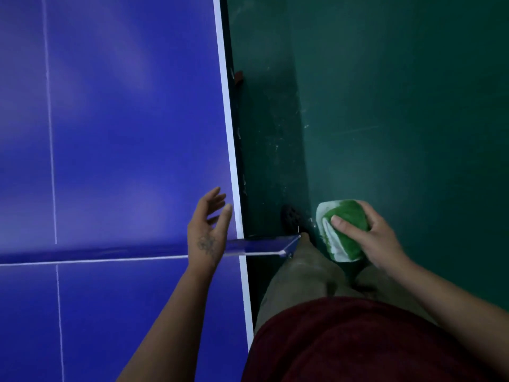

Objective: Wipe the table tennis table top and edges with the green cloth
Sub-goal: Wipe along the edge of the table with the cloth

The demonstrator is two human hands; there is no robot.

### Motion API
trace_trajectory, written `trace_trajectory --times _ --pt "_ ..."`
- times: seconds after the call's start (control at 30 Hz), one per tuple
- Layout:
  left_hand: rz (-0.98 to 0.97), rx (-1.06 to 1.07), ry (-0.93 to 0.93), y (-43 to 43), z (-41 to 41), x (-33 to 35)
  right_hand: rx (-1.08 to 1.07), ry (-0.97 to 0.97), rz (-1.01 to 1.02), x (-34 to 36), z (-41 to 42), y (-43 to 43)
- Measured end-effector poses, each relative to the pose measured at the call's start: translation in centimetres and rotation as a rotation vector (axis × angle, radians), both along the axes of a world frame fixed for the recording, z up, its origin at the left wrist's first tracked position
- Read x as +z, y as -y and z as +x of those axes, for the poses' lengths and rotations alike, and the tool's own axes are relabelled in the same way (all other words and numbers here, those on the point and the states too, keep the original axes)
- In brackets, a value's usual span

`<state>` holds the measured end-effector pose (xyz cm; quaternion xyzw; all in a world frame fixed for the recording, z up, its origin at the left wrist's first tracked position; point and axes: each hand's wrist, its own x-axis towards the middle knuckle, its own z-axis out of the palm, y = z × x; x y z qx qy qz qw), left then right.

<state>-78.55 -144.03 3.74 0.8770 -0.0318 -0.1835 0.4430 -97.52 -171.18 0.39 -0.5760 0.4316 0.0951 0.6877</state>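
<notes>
The blue table tennis table (124,133) fills the left half of the head view, with a white side edge (231,161) running top to bottom. My right hand (377,235) is off the table over the floor, shut on the folded green and white cloth (343,230). My left hand (209,230) hovers open above the table near its side edge, fingers spread, just over the low blue net (261,245) that sticks out past the edge. The cloth is apart from the table.
A white centre line (51,133) runs down the table top. Dark green floor (399,106) lies to the right of the table. My legs and a dark shoe (292,219) stand close to the table's side, by the net post.
</notes>
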Motion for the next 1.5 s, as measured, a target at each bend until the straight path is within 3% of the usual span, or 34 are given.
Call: trace_trajectory --times 0.27,0.47,0.57,0.77,0.93,1.33,1.5 --pt "0.188 -0.088 -0.032 -0.7 12.9 -9.6 0.215 -0.094 -0.122 -3.3 12.0 -6.8" --pt "0.464 -0.317 0.226 -1.3 20.5 -13.9 0.255 -0.243 -0.089 -8.6 17.3 -11.0" --pt "0.543 -0.325 0.375 -1.7 23.6 -15.5 0.22 -0.282 -0.044 -10.5 18.3 -13.1" --pt "0.636 -0.118 0.483 0.0 24.2 -18.0 0.074 -0.274 0.012 -11.0 18.9 -16.1" --pt "0.631 -0.085 0.537 -0.3 24.3 -18.3 0.034 -0.205 0.103 -10.4 18.9 -16.1" --pt "0.615 -0.076 0.58 -0.7 24.5 -19.1 -0.033 -0.236 0.085 -9.8 19.9 -17.1" --pt "0.622 -0.071 0.558 -0.6 24.5 -18.9 0.17 -0.286 0.102 -10.2 19.3 -17.5"
